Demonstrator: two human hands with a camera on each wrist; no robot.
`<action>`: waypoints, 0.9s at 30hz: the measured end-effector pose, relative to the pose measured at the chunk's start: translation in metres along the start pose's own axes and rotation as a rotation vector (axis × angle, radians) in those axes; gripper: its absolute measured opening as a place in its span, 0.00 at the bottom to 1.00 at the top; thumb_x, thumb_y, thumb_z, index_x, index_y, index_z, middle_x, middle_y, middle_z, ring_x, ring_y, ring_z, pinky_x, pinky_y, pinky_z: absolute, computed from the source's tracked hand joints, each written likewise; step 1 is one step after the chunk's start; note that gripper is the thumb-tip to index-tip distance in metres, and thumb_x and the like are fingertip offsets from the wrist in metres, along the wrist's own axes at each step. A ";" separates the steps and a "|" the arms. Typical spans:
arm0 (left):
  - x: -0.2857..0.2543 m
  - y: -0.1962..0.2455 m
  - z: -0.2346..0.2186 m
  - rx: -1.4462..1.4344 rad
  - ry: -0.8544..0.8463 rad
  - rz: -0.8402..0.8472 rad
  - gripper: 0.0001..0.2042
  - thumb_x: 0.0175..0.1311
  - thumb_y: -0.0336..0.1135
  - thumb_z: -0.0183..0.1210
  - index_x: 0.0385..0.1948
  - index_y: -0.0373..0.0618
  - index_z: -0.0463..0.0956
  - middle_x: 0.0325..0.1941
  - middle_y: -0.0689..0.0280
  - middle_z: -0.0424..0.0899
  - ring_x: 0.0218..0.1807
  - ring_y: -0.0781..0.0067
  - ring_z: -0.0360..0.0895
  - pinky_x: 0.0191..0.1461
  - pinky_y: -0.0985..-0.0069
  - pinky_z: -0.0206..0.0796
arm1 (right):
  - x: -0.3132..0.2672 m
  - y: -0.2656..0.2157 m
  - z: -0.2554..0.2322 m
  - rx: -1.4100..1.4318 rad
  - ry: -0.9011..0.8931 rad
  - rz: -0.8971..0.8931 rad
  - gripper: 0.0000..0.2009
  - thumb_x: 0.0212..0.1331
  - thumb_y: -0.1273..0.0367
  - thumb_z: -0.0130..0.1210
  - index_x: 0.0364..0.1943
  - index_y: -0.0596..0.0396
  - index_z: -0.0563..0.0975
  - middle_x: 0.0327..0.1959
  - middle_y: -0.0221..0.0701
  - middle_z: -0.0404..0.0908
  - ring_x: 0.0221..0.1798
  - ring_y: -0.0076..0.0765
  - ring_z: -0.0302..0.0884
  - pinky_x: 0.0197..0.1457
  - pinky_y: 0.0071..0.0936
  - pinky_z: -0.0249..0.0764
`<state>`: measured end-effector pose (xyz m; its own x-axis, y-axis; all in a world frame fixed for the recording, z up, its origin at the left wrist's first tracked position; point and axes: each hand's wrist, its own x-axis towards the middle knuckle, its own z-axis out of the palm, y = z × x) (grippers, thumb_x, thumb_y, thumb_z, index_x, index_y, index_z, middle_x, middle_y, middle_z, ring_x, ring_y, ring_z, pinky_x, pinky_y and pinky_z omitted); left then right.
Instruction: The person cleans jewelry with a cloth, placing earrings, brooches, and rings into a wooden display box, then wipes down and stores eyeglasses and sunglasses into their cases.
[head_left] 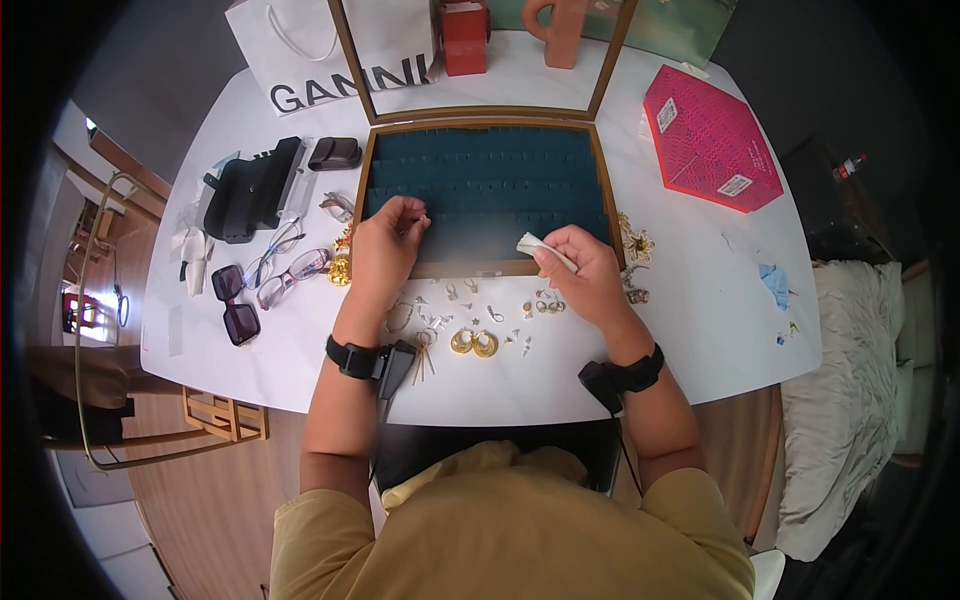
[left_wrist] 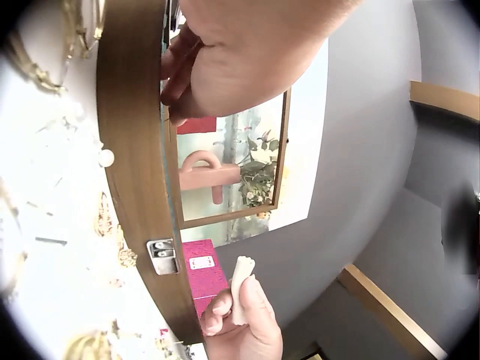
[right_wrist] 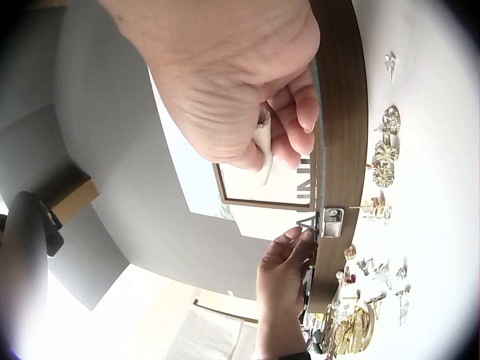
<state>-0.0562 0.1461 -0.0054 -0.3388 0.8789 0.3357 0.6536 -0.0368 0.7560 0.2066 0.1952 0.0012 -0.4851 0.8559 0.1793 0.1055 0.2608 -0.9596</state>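
Observation:
An open jewelry box (head_left: 490, 268) with a wooden frame and rows of dark teal slotted padding lies in front of me. Over its front left part, my left hand (head_left: 388, 243) pinches a small pale piece (head_left: 425, 221) between thumb and fingertips; its kind cannot be made out. At the front right, my right hand (head_left: 585, 272) grips a folded white cloth (head_left: 545, 250) between thumb and fingers. Its end sticks out toward the box. Before the box lie gold hoop earrings (head_left: 473, 343) and several small stud earrings (head_left: 516, 337).
The glass lid (head_left: 480, 115) stands raised behind the box. On the left are sunglasses (head_left: 236, 305), eyeglasses (head_left: 292, 277) and a black bag (head_left: 255, 190). A pink box (head_left: 712, 138) lies at the right. Behind stand a white paper bag (head_left: 310, 60) and a red box (head_left: 464, 38).

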 end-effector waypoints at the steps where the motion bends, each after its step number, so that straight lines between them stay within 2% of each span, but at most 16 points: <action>1: 0.000 0.000 0.000 0.039 -0.011 -0.003 0.09 0.58 0.23 0.62 0.40 0.39 0.77 0.33 0.64 0.86 0.37 0.75 0.84 0.39 0.79 0.74 | 0.000 0.000 0.000 0.001 0.000 -0.002 0.07 0.62 0.69 0.58 0.34 0.60 0.75 0.23 0.27 0.81 0.26 0.12 0.73 0.29 0.15 0.67; 3: 0.000 0.007 -0.002 0.116 -0.034 -0.010 0.10 0.56 0.23 0.63 0.40 0.40 0.78 0.35 0.63 0.87 0.39 0.72 0.85 0.40 0.77 0.75 | 0.000 0.001 0.000 0.000 -0.001 -0.004 0.07 0.62 0.69 0.58 0.34 0.60 0.75 0.23 0.26 0.81 0.26 0.12 0.72 0.29 0.15 0.67; 13: 0.000 0.008 0.001 0.177 -0.033 0.008 0.11 0.53 0.23 0.65 0.39 0.41 0.79 0.34 0.63 0.86 0.34 0.71 0.83 0.39 0.77 0.74 | 0.000 0.001 0.000 -0.009 -0.005 -0.011 0.07 0.62 0.69 0.58 0.34 0.60 0.75 0.23 0.26 0.81 0.25 0.12 0.72 0.29 0.15 0.67; 21: -0.001 0.010 0.000 0.311 0.007 0.173 0.09 0.54 0.27 0.65 0.38 0.44 0.81 0.31 0.62 0.84 0.31 0.67 0.80 0.36 0.72 0.73 | 0.000 0.000 0.000 -0.006 -0.001 -0.003 0.07 0.62 0.70 0.58 0.34 0.60 0.75 0.23 0.27 0.81 0.26 0.12 0.72 0.29 0.15 0.67; 27: -0.001 0.007 0.001 0.329 0.045 0.222 0.07 0.53 0.28 0.65 0.34 0.45 0.83 0.29 0.61 0.83 0.30 0.63 0.79 0.35 0.70 0.72 | 0.000 -0.002 0.001 -0.019 -0.004 0.002 0.07 0.62 0.70 0.58 0.34 0.60 0.75 0.23 0.27 0.81 0.26 0.13 0.73 0.30 0.15 0.68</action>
<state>-0.0505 0.1458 -0.0007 -0.1895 0.8450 0.5000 0.8935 -0.0627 0.4446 0.2060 0.1943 0.0027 -0.4880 0.8548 0.1768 0.1225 0.2676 -0.9557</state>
